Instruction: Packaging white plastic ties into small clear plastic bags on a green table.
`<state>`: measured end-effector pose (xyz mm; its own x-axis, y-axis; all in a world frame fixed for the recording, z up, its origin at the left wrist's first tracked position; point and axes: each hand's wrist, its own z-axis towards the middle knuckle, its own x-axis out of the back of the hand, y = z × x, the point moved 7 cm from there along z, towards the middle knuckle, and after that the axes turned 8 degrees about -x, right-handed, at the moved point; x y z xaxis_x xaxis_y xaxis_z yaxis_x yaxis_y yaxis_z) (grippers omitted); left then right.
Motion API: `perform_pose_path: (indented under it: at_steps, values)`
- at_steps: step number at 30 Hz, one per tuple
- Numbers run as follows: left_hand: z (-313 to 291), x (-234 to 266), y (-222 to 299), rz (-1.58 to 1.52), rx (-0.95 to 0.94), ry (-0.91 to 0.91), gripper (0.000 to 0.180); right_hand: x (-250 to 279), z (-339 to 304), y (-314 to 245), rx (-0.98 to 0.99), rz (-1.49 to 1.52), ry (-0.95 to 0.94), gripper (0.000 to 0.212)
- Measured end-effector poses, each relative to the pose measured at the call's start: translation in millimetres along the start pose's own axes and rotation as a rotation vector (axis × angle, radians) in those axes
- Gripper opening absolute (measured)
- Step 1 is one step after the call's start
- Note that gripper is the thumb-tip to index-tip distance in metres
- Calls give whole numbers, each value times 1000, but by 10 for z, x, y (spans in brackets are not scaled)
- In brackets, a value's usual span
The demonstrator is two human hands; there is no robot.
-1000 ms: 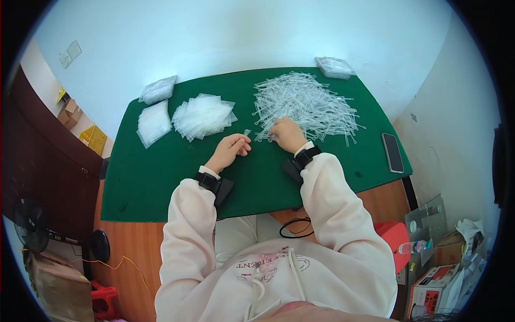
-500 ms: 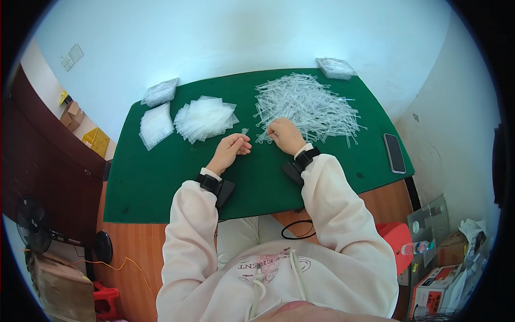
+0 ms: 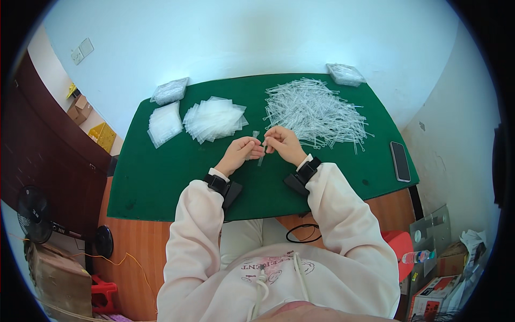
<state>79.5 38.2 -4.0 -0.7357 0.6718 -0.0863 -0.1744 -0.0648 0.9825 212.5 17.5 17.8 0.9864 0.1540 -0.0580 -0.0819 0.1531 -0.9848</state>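
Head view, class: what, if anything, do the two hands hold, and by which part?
Both the left hand and right hand pinch a thin clear plastic piece near its upper end; its lower end hangs free above the green mat.

counter: green-topped (image 3: 161,182), the landmark for the rest
phone: dark, lying flat (image 3: 400,161) near the counter's right edge
fan: black (image 3: 33,221), on the floor left of the counter
yellow box: (image 3: 102,136), beyond the counter's left corner
red stool: (image 3: 399,252), off the counter's right front corner
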Motion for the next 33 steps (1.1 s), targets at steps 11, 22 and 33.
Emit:
perform_pose_path:
  at_steps: [11, 22, 33]
  values:
    - [-32, -46, -3, -21, 61, -29, 27, 42, 18, 34, 27, -87, 112, 8]
    - [5, -35, 29, 127, -45, -59, 22, 26, 9, 35, 27, -188, 131, 8]
    - [-6, -37, -21, 21, 1, -48, 20, 33, 12, 48, 37, -204, 142, 9]
